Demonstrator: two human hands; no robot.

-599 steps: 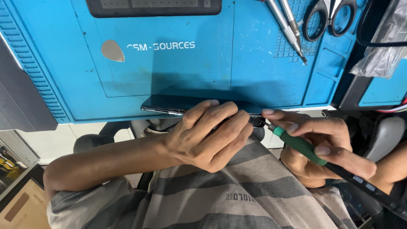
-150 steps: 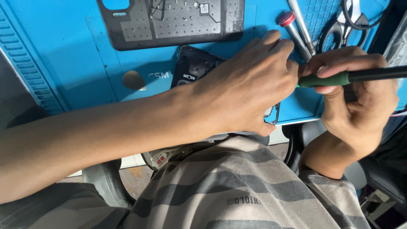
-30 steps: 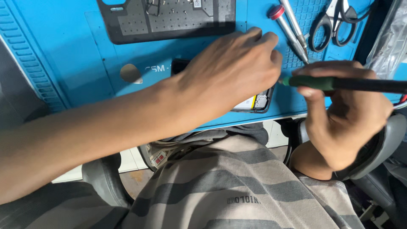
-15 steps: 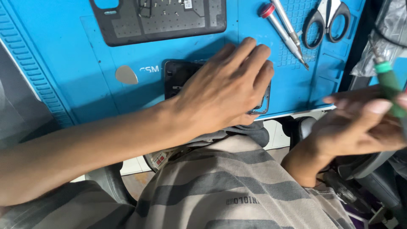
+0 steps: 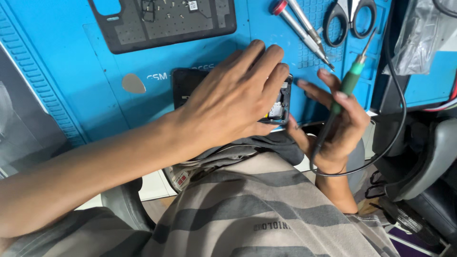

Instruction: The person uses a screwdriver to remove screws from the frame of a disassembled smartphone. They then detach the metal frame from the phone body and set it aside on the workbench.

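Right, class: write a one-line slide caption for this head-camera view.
Left hand steadies an opened phone on a blue repair mat; right hand holds a green-handled corded soldering iron.

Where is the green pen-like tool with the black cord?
In the head view, the green-handled soldering iron is in the right hand, at the right edge of the blue mat, just below the scissors.
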